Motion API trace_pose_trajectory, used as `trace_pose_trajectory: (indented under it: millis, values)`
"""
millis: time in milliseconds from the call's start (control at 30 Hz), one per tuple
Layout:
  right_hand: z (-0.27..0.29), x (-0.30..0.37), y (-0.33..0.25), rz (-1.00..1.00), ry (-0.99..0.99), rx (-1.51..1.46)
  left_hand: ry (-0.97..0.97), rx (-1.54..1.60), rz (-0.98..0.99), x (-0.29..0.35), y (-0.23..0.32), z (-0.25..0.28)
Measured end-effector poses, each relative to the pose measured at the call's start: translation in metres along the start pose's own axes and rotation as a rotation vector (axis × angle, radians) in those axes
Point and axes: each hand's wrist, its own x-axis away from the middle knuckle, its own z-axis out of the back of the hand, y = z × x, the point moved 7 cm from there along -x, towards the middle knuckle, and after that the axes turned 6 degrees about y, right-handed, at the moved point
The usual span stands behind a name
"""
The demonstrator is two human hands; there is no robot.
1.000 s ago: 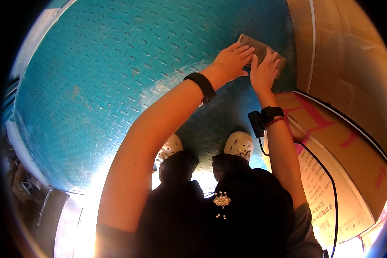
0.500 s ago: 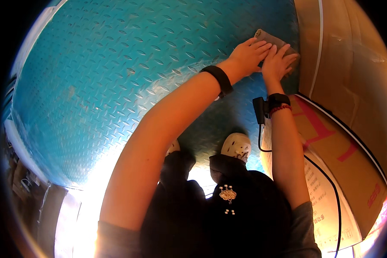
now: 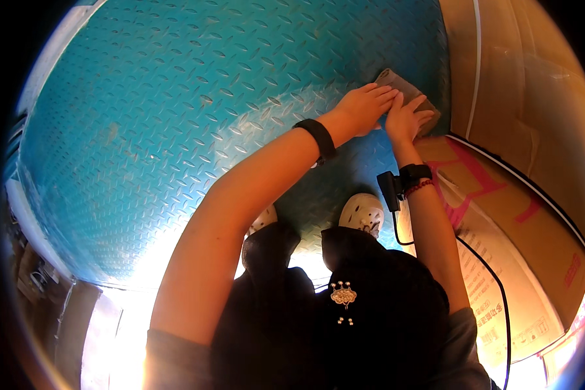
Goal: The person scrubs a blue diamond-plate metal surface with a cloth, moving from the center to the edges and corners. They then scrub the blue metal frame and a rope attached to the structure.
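A folded brown-grey cloth point(image 3: 406, 87) lies on the teal diamond-plate metal floor point(image 3: 175, 84), close to the cardboard on the right. My left hand point(image 3: 363, 109) rests on the cloth's left part, palm down, fingers stretched out over it. Beside it, my right hand point(image 3: 405, 121) presses on the nearer right part with fingers extended and a little apart. The two hands touch or nearly touch at the fingertips. Neither one wraps round the cloth, though its underside is hidden.
Large cardboard boxes point(image 3: 507, 84) stand along the right side, with a pink-marked flap point(image 3: 494, 205) near my right forearm. A black cable point(image 3: 500, 286) runs from the device point(image 3: 389, 190) at my right wrist. My light-coloured shoes point(image 3: 363, 213) stand on the floor below.
Both hands and the cloth have slid toward me and slightly left across the floor. The fingers remain laid over the cloth.
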Motion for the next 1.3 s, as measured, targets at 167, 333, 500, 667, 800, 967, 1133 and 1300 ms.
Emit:
trace_pose_trajectory:
  millis: [167,333,500,667,800,967,1133,1300]
  values:
    - [-0.002,0.008,0.004,-0.003,-0.044,-0.062,-0.058,-0.053,-0.004,0.011,0.006,-0.004]
    - [-0.006,0.012,0.008,0.038,0.01,-0.021,-0.075,-0.075,-0.017,0.012,0.006,-0.003]
    - [-0.012,0.023,-0.007,0.161,0.034,-0.004,0.017,-0.279,-0.048,0.025,0.006,-0.001]
    - [-0.022,0.05,-0.041,0.329,-0.053,0.035,0.099,-0.264,0.048,0.058,-0.013,0.018]
    - [-0.041,0.088,-0.08,0.533,-0.008,0.049,0.147,-0.209,0.19,0.107,-0.029,0.035]
    - [-0.055,0.152,-0.134,0.762,-0.157,0.07,0.128,-0.123,0.394,0.183,-0.048,0.07]
    - [-0.063,0.222,-0.153,1.075,-0.261,-0.037,0.04,-0.137,0.599,0.27,-0.045,0.09]
    - [-0.055,0.266,-0.151,1.296,-0.306,-0.23,-0.055,-0.105,0.73,0.331,-0.032,0.093]
